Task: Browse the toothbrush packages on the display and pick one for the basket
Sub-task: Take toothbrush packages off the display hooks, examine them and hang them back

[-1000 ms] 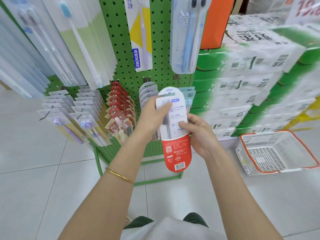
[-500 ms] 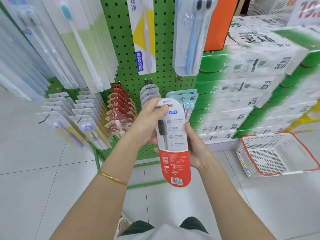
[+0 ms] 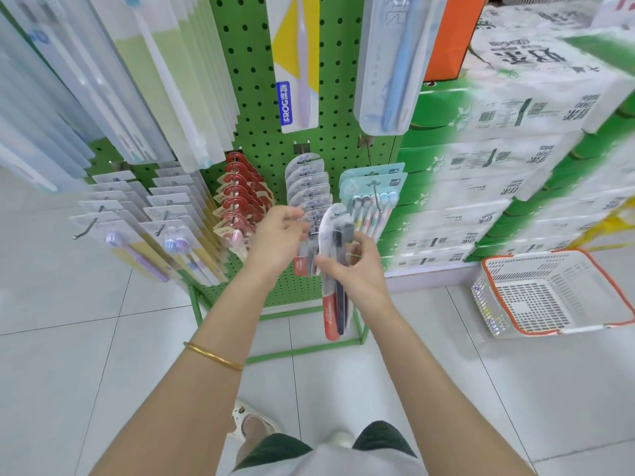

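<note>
One toothbrush package, a long white-and-red plastic blister card with a dark brush inside (image 3: pixel 335 304), is off the green perforated metal display rack (image 3: pixel 261 97) and held just in front of its lower hooks. The right hand (image 3: pixel 357 269) has its grip closed round the card's middle, thumb across the front. The left hand (image 3: pixel 278 238) reaches to the row of white-topped packs (image 3: pixel 305 180) hanging on the rack's lower middle hook; its fingers curl at their edges, but whether its grip has hold of one I cannot tell. Browsing looks under way, the choice perhaps not settled. The white mesh plastic basket with the orange rim (image 3: pixel 549 297) stands on the floor well right of the rack, with no package in it yet; the drop is left to do.
</note>
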`<act>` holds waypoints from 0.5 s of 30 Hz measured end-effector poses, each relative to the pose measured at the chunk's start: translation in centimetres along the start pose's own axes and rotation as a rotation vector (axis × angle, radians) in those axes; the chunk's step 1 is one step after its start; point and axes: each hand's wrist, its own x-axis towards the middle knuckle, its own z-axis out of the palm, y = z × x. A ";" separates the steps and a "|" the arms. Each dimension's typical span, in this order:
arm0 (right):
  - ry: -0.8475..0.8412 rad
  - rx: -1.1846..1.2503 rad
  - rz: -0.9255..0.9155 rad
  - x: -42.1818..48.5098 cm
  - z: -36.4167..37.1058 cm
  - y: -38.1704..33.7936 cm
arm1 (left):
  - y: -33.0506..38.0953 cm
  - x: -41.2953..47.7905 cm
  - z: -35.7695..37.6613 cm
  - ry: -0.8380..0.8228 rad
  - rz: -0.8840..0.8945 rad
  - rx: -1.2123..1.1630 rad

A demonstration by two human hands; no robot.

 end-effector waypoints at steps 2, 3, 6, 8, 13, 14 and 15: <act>0.064 -0.053 -0.022 0.4 1.3 0.2 | -0.1 0.3 0.0 -0.033 0.005 0.063; 0.099 -0.078 -0.028 0.6 1.9 0.4 | -0.2 0.4 -0.1 -0.045 0.016 0.096; 0.198 -0.133 -0.059 1.3 3.4 1.5 | -0.3 0.8 -0.3 -0.062 0.063 0.166; 0.230 -0.160 -0.074 1.3 4.0 1.9 | -0.4 1.1 -0.4 -0.058 0.100 0.204; 0.312 -0.190 -0.134 1.7 4.8 2.6 | -0.6 1.6 -0.3 -0.053 0.120 0.235; 0.321 -0.201 -0.143 1.8 5.0 2.7 | -0.7 1.6 -0.3 -0.061 0.116 0.240; 0.328 -0.208 -0.150 1.9 5.3 2.7 | -0.7 1.7 -0.2 -0.068 0.119 0.249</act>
